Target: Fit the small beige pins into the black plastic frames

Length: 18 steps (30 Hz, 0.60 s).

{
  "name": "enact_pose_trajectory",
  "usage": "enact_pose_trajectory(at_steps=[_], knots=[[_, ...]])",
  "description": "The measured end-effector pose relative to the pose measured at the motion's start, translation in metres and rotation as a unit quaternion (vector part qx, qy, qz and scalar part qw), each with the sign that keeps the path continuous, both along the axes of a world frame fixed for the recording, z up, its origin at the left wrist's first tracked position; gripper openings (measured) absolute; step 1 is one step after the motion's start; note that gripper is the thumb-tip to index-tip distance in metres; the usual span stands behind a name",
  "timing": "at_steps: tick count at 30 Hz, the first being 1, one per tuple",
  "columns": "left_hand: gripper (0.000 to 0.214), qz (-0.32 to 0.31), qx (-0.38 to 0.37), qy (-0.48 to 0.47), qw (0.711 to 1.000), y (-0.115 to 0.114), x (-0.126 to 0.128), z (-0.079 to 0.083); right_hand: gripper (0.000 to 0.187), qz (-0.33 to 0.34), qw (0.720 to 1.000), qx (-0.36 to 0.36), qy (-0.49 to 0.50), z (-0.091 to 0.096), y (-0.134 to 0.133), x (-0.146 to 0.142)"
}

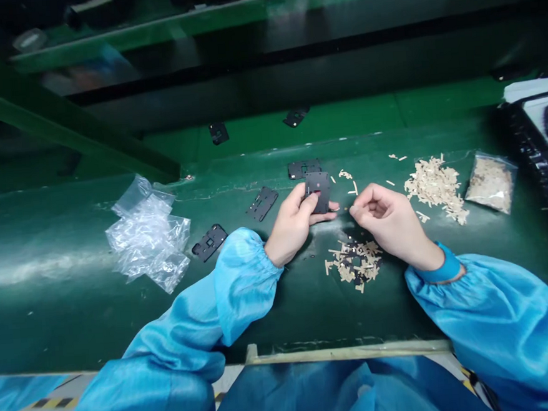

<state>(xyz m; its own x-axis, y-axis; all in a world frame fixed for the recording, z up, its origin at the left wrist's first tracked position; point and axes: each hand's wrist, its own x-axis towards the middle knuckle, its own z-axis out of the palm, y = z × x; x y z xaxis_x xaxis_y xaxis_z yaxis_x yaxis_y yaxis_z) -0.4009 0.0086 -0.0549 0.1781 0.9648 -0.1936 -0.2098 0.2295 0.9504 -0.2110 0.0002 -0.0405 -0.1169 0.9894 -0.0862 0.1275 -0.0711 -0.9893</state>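
Observation:
My left hand (pixel 294 221) grips a thin black plastic plate (pixel 317 190), its thumb lying on the face and fingers behind. Just to the right, my right hand (pixel 388 221) has thumb and forefinger pinched together, apart from the plate. Whatever sits between those fingertips is too small to make out. Below and between the hands lies a pile of small tan and black pieces (pixel 357 262). Behind the held plate rests another black plastic part (pixel 297 169). Two more, a flat part (pixel 262 203) and a part with cutouts (pixel 209 242), lie left of my left hand.
Clear plastic bags (pixel 149 236) are heaped on the left of the green table (pixel 74 307). A larger heap of tan strips (pixel 435 188) and a filled zip bag (pixel 492 181) lie right, beside a black crate (pixel 542 149). A green post (pixel 85 128) slants at back left.

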Motion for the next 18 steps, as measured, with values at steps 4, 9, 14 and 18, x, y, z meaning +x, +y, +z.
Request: enact_pose_trajectory(at_steps=[4,9,14,18], knots=[[0.026,0.018,-0.020,0.005,1.000,-0.0004,0.0007,0.0046,0.014,0.008,0.998,0.037,-0.047,-0.0045,-0.0017,-0.0017],[0.017,0.080,0.051,0.059,0.994,-0.0003,-0.0007,0.0056,0.014,0.019,0.991,0.074,-0.106,-0.0054,-0.0039,-0.0033],[0.021,0.077,0.039,0.070,0.994,0.0005,0.0020,0.0051,0.016,0.014,0.986,0.088,-0.143,-0.0041,-0.0050,-0.0047],[0.022,0.075,0.034,0.067,0.994,-0.0007,0.0021,0.0043,0.018,0.009,0.984,0.078,-0.159,-0.0007,-0.0060,-0.0061]])
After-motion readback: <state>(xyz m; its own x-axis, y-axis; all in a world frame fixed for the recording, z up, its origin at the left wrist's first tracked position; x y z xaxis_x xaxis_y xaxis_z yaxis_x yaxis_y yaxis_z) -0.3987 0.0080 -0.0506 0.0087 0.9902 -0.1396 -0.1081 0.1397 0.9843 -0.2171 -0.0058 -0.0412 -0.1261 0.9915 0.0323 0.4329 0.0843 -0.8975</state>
